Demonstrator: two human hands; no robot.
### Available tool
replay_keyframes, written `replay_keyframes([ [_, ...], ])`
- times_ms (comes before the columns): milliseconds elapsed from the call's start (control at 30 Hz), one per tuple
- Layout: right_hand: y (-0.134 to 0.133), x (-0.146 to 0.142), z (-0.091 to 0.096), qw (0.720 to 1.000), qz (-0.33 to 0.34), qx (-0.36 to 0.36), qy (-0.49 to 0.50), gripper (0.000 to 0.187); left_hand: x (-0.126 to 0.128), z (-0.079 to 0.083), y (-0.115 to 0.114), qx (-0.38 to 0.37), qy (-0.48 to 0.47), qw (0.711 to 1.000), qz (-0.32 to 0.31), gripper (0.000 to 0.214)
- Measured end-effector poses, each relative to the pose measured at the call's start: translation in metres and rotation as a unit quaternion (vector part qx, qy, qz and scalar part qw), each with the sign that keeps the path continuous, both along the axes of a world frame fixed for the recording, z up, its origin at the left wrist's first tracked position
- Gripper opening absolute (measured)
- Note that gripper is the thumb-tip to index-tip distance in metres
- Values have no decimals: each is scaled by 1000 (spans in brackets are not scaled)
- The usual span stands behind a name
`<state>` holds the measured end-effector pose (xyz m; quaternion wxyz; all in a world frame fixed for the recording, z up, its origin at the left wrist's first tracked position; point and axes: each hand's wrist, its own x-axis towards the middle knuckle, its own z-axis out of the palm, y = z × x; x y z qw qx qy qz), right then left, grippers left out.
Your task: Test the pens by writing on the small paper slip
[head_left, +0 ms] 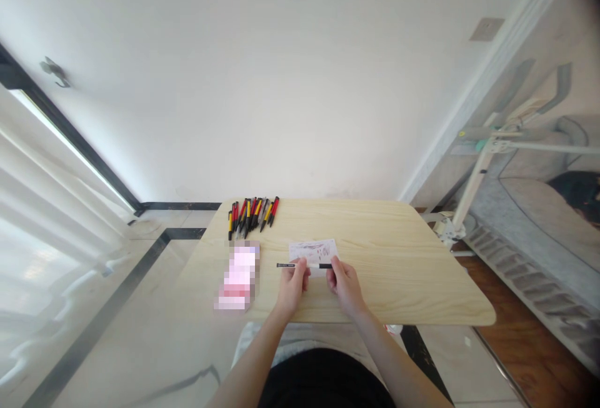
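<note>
A black-and-white pen point(315, 265) lies level between my two hands, above a sheet of paper point(323, 249) marked with scribbles. My left hand point(294, 283) is closed on the pen's barrel left of its middle, with the dark left end sticking out past the fingers. At the black right end, my right hand point(344, 280) pinches the pen between thumb and fingers. Curled fingertips of both hands are partly hidden. Several red, yellow, black and clear pens point(253, 213) lie in a loose row at the table's far left corner.
The light wooden table point(398, 264) has rounded corners and stands against a white wall point(300, 83). A blurred-out pinkish rectangular item point(238, 277) lies on its left side. To the right are a white metal frame point(473, 189) and a grey sofa point(529, 202). A curtain point(42, 239) hangs left.
</note>
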<state>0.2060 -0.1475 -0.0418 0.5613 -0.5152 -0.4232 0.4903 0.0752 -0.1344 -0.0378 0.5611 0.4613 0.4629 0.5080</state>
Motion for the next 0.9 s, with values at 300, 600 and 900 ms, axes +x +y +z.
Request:
replay_keyframes([
  [300, -2, -7, 1, 996, -1, 38, -85, 51, -1, 1, -1, 5, 19, 1000, -1, 54],
  [600, -7, -5, 7, 987, 20, 46, -154, 53, -5, 6, -4, -4, 49, 999, -11, 55],
  [900, -5, -6, 1, 986, 25, 40, -160, 51, -4, 4, 0, 3, 31, 1000, -3, 54],
])
